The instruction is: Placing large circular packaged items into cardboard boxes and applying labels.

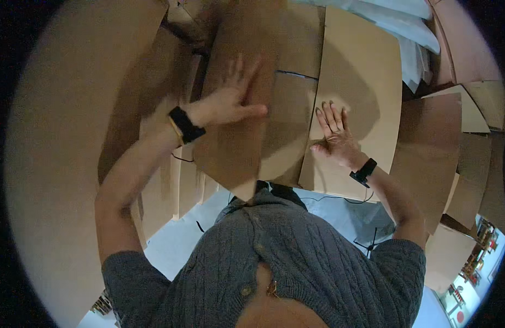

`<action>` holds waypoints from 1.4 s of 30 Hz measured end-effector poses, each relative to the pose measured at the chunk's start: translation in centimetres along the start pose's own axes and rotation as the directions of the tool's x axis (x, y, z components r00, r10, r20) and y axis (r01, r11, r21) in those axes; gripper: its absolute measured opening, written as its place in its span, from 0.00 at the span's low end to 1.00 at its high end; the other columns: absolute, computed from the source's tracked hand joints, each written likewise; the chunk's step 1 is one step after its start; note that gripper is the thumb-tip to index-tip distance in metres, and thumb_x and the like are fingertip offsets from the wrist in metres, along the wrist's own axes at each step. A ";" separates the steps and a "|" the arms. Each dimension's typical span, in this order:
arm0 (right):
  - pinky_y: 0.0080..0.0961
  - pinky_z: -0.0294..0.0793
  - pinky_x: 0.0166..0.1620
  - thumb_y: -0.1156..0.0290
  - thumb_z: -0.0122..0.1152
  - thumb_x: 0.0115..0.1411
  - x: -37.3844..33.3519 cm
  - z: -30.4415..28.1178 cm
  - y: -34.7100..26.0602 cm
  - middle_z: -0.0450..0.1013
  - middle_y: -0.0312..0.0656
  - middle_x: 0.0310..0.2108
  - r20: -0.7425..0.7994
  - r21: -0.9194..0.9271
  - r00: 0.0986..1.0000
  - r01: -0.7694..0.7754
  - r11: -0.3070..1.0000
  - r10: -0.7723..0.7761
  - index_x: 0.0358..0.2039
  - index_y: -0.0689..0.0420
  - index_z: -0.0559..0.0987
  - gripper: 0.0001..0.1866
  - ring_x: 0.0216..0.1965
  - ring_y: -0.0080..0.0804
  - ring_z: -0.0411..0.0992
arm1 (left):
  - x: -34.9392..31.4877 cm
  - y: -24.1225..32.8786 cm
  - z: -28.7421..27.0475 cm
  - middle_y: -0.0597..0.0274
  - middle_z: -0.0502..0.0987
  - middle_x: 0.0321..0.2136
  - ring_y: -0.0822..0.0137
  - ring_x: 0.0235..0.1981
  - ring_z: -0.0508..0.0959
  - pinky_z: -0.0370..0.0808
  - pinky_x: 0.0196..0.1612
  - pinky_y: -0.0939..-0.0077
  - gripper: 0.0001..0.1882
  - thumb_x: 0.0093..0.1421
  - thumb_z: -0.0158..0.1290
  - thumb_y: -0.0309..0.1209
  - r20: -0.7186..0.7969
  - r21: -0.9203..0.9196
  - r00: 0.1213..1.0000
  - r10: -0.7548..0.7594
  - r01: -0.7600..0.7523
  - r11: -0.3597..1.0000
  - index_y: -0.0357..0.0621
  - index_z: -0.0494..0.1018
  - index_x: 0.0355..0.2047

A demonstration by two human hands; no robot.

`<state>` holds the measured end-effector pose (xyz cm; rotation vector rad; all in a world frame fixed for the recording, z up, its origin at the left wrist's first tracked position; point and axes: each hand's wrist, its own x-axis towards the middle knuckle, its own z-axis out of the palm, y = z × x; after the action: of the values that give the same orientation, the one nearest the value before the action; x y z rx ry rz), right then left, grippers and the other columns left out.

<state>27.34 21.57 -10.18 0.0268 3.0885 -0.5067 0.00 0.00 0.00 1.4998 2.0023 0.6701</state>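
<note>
A large brown cardboard box lies in front of me, its long left flap (230, 158) tilted up and its long right flap (364, 60) spread out. My left hand (228, 104) is on the left flap, fingers apart and a little blurred. Flat on the near part of the right flap rests my right hand (335, 134), fingers stretched out. Between the two flaps shows a cardboard panel (288, 106), with a dark narrow gap across it. Neither hand holds anything. Each wrist wears a black band.
Tall cardboard (61, 136) stands close at my left. More cardboard pieces (427, 142) lean at the right. White plastic-like wrapping (408, 33) lies at the far right. Below the box, thin black cables (340, 198) run over the pale floor (178, 238).
</note>
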 end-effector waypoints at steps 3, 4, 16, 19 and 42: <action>0.53 0.26 0.67 0.36 0.49 0.55 -1.1 0.0 -0.1 0.37 0.46 0.70 -0.025 0.016 1.000 -0.013 1.000 0.013 0.67 0.56 0.47 0.50 0.70 0.46 0.29 | 2.1 1.9 4.9 0.29 0.23 0.64 0.26 0.62 0.21 0.34 0.59 0.25 0.63 0.43 0.53 0.71 0.190 0.351 0.980 -0.052 -0.018 0.936 0.62 0.30 0.68; 0.53 0.27 0.67 0.37 0.50 0.54 -0.6 -0.1 -0.3 0.37 0.46 0.70 -0.038 0.034 0.999 -0.013 0.999 0.014 0.67 0.56 0.48 0.50 0.70 0.46 0.30 | 2.8 1.9 6.3 0.29 0.22 0.63 0.24 0.61 0.21 0.33 0.56 0.21 0.67 0.38 0.56 0.71 0.226 0.407 0.966 -0.125 0.023 0.913 0.62 0.29 0.68; 0.54 0.32 0.67 0.42 0.56 0.52 -0.6 1.4 -1.2 0.42 0.50 0.68 -0.125 -0.002 0.989 -0.074 0.997 0.073 0.66 0.59 0.49 0.50 0.69 0.49 0.36 | 3.3 1.0 10.7 0.32 0.21 0.64 0.24 0.62 0.22 0.32 0.49 0.13 0.71 0.34 0.58 0.71 0.210 0.526 0.960 -0.186 0.049 0.849 0.58 0.29 0.68; 0.55 0.33 0.66 0.42 0.56 0.52 -1.8 1.3 -5.2 0.41 0.54 0.68 -0.107 0.040 0.979 -0.170 0.985 0.174 0.66 0.62 0.48 0.51 0.69 0.51 0.36 | 0.1 1.5 13.4 0.34 0.23 0.65 0.27 0.63 0.23 0.31 0.49 0.13 0.63 0.42 0.53 0.70 0.164 0.502 0.982 -0.095 0.000 0.865 0.56 0.34 0.68; 0.63 0.34 0.64 0.46 0.45 0.61 -0.9 5.6 -12.1 0.42 0.55 0.68 -0.183 -0.558 0.975 -0.211 0.802 0.128 0.68 0.46 0.47 0.39 0.69 0.56 0.37 | -4.5 1.0 19.5 0.48 0.35 0.68 0.43 0.68 0.30 0.33 0.63 0.34 0.39 0.60 0.47 0.46 -0.010 0.238 0.997 0.075 -0.070 0.969 0.53 0.44 0.67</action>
<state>28.09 8.30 -11.58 0.3418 3.1789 0.4695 15.06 -2.81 -12.92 1.7175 2.1108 0.4872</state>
